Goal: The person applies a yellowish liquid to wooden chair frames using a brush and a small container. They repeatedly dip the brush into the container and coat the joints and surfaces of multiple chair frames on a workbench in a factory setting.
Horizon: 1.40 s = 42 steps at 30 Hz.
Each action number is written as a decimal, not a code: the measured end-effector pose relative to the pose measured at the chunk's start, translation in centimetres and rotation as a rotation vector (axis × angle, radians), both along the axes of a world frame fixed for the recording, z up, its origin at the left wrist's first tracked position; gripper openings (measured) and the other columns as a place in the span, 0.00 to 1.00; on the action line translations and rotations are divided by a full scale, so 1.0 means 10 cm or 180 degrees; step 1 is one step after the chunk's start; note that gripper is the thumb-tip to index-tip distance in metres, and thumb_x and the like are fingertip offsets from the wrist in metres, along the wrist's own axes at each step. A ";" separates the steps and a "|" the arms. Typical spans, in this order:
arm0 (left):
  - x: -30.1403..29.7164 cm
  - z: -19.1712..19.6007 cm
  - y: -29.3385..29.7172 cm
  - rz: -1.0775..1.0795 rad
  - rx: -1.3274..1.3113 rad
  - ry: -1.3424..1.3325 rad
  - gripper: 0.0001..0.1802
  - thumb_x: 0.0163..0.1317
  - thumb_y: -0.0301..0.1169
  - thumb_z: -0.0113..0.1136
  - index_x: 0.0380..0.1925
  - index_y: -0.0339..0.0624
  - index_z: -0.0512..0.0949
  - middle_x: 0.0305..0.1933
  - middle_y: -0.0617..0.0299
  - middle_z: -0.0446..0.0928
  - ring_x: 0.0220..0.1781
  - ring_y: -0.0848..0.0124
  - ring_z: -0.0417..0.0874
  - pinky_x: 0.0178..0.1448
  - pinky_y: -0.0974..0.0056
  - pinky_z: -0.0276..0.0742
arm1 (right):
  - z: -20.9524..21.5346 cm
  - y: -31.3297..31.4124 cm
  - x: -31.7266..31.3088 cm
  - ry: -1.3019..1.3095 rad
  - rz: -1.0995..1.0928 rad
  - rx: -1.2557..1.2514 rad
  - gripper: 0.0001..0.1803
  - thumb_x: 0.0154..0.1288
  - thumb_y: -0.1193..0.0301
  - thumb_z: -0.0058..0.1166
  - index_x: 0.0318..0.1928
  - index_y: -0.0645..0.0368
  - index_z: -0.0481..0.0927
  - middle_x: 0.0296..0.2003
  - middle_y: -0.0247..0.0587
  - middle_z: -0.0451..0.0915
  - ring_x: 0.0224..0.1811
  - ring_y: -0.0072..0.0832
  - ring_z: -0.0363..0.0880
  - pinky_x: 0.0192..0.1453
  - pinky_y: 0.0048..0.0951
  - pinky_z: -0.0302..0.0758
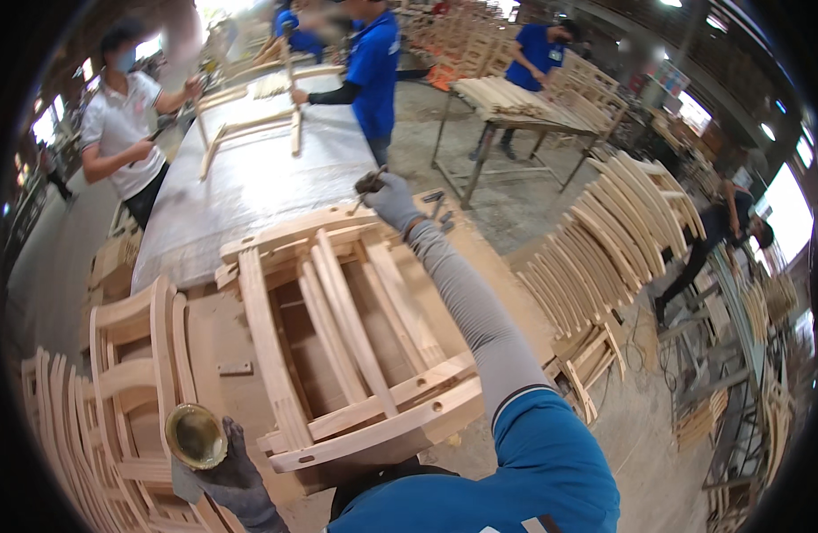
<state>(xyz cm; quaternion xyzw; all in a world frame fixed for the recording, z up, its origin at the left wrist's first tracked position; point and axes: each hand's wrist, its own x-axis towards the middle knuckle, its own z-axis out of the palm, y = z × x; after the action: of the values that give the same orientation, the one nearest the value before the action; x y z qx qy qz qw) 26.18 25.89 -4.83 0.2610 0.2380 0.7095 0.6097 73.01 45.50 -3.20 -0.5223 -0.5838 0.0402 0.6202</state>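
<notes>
My left hand [240,484], in a grey glove, is closed around a round cup [196,435] with a yellowish rim and murky liquid inside. It is low at the left, beside the pale wooden chair frame parts [338,320] stacked on the work table. My right hand [395,202], also gloved, reaches to the far right corner of that stack. Its fingers are closed on a small dark tool [370,183], with a thin tip pointing down toward the far curved rail [293,233]. The tool's exact kind is hard to make out.
Chair backs [129,382] lean at the left. Curved slats [595,240] stand in rows at the right. Beyond the stack is a plastic-covered table [258,169] with a frame, where people work. Small dark metal pieces [437,209] lie near my right hand.
</notes>
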 end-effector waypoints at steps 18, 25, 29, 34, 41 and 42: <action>1.06 0.25 -0.91 -0.1091 0.0360 -0.0068 0.23 0.70 0.37 0.38 0.62 0.39 0.56 0.62 0.56 0.62 0.62 0.64 0.66 0.63 0.56 0.67 | 1.00 -3.34 -1.56 -0.0566 0.1217 0.0339 0.11 0.53 0.78 0.62 0.37 0.63 0.75 0.37 0.42 0.79 0.32 0.23 0.80 0.35 0.22 0.78; 1.04 0.19 -1.07 -0.0984 0.0782 -0.0109 0.24 0.70 0.36 0.40 0.62 0.38 0.56 0.64 0.55 0.60 0.62 0.64 0.66 0.65 0.59 0.64 | 0.99 -3.53 -1.66 0.0135 0.1234 0.0297 0.10 0.52 0.84 0.59 0.36 0.66 0.75 0.36 0.48 0.79 0.37 0.30 0.80 0.38 0.24 0.78; 0.84 -0.19 -1.07 0.0379 0.0968 0.2756 0.24 0.68 0.35 0.42 0.61 0.37 0.58 0.63 0.55 0.62 0.59 0.63 0.68 0.63 0.59 0.66 | 0.99 -3.62 -1.81 0.0607 0.1498 -0.0050 0.09 0.52 0.82 0.61 0.34 0.66 0.76 0.36 0.48 0.79 0.38 0.33 0.80 0.40 0.26 0.77; 0.96 0.23 -1.06 -0.0547 0.0939 -0.0049 0.23 0.68 0.34 0.41 0.61 0.38 0.58 0.62 0.56 0.63 0.61 0.64 0.68 0.64 0.57 0.67 | 0.96 -3.58 -1.90 0.1340 0.1608 -0.0040 0.08 0.53 0.88 0.55 0.34 0.69 0.75 0.36 0.51 0.79 0.40 0.35 0.79 0.43 0.28 0.78; 0.83 0.27 -1.08 -0.0473 0.1083 0.0108 0.23 0.69 0.39 0.39 0.60 0.40 0.59 0.60 0.57 0.65 0.60 0.65 0.69 0.63 0.58 0.68 | 0.86 -3.57 -1.93 0.0859 0.1603 0.0264 0.13 0.52 0.85 0.58 0.38 0.65 0.73 0.36 0.55 0.79 0.39 0.34 0.80 0.41 0.29 0.78; 0.81 0.27 -1.09 -0.0395 0.1056 0.0238 0.23 0.69 0.39 0.39 0.60 0.40 0.59 0.60 0.57 0.65 0.60 0.65 0.69 0.62 0.58 0.69 | 0.78 -3.51 -1.97 0.0790 0.1643 0.0264 0.13 0.51 0.85 0.59 0.38 0.64 0.73 0.36 0.55 0.79 0.39 0.35 0.80 0.41 0.29 0.78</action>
<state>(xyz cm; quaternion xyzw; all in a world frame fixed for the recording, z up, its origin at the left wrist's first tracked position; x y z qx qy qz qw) 34.27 14.95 -2.16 0.3983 0.1236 0.6899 0.5916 53.32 10.39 4.61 -0.3218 -0.6183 0.2364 0.6770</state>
